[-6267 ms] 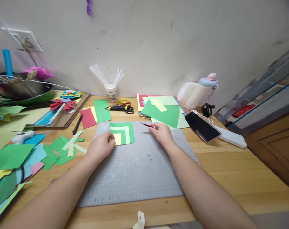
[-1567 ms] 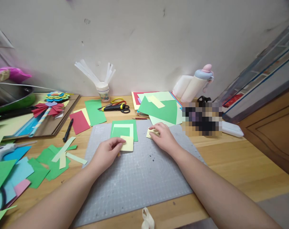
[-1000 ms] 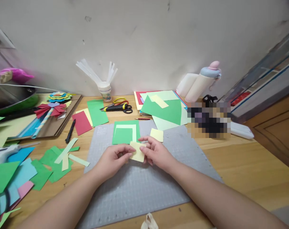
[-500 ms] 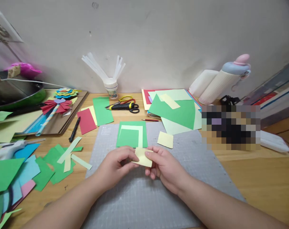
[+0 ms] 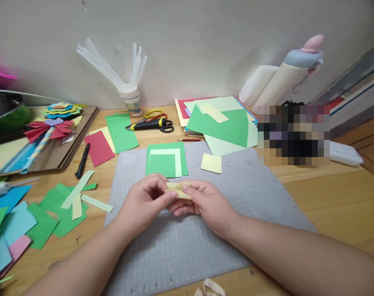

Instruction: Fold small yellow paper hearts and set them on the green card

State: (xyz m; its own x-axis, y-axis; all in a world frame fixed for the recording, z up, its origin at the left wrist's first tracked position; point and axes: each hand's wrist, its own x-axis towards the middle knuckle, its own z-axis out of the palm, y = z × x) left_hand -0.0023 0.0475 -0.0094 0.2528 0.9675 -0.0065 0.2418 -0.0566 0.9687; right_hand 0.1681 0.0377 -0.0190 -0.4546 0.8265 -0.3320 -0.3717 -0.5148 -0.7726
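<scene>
Right now both hands are meeting above the middle of the grey cutting mat (image 5: 187,242), sharing one small pale yellow paper piece (image 5: 178,190) that is being held folded over between them. The left hand (image 5: 145,202) is pinching the left end of the piece between thumb and forefinger, while the right hand (image 5: 205,203) is gripping the right end, its thumb pressing on top and its fingers curling underneath. The piece is being held just clear of the mat, slightly nearer the person than a green card (image 5: 167,159), which is lying flat on the mat's far part and carrying a pale green L-shaped band and a smaller green square on top. Just to the right of that card a second pale yellow square (image 5: 211,163) is lying flat on the mat, apart from both hands. Beyond the mat a red pencil (image 5: 189,139) is resting on the wooden surface (image 5: 335,201), beside a stack of green and pale green sheets (image 5: 224,123). Farther back, scissors and a utility knife (image 5: 151,123) are lying together near a paper cup of clear sticks (image 5: 130,98). To the left, a red card (image 5: 95,148), a black pen (image 5: 82,160) and a scatter of green and blue scraps (image 5: 51,209) are sitting on the surface, well apart from the hands.
</scene>
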